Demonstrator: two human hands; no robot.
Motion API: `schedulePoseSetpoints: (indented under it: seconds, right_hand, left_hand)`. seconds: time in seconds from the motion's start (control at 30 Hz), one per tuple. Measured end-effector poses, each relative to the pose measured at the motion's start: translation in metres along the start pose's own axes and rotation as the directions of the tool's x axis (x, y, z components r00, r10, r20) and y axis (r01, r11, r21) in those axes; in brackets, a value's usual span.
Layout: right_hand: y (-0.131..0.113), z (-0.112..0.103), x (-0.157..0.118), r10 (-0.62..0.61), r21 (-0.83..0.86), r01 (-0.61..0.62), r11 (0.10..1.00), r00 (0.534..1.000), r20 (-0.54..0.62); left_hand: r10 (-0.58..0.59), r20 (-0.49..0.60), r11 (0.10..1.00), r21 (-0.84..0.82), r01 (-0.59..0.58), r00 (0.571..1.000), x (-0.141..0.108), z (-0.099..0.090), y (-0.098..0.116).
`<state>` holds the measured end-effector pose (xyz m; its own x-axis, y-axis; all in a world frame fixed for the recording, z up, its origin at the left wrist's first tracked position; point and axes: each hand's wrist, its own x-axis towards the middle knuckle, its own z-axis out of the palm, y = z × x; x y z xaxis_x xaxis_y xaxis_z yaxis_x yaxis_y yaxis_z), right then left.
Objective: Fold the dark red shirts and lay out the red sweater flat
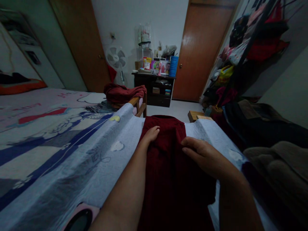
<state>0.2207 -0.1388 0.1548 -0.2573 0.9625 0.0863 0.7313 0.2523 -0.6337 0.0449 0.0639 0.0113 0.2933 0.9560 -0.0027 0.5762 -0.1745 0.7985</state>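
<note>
A dark red garment (166,166) is spread lengthwise in front of me, its upper end at the far edge of the bedding; I cannot tell its exact kind. My left hand (151,134) lies on the upper left part of the cloth, fingers stretched forward and resting on it. On the other side, my right hand (201,155) pinches a raised fold at the garment's right edge between thumb and fingers. Folds and shadow run down the middle of the cloth. Its lower part is very dark and runs out of view.
Light blue bedding (117,163) lies under the garment, beside a patterned blanket (55,134). A pink object with a round dark face (81,218) is near my left forearm. Folded red cloth (125,93) rests at the bed's end. Dark clothes (271,122) are piled at right.
</note>
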Motion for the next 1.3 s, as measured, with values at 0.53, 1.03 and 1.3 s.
schedulePoseSetpoints:
  seconds: [0.53, 1.03, 1.3]
  right_hand:
    - [-0.044, 0.057, 0.019, -0.283, 0.135, 0.25, 0.959, 0.8, 0.529]
    - [0.062, 0.051, 0.037, 0.243, 0.448, -0.295, 0.844, 0.955, 0.17]
    - [0.089, 0.081, 0.053, 0.281, -0.023, -0.282, 0.959, 0.959, -0.033]
  left_hand:
    - [-0.225, 0.189, 0.812, -0.507, 0.291, 0.956, -0.013, -0.029, 0.002]
    - [0.013, 0.107, 0.901, -0.432, 0.034, 0.994, -0.015, -0.029, 0.001]
    - [0.019, 0.116, 0.915, -0.403, 0.03, 0.993, -0.017, -0.027, 0.005]
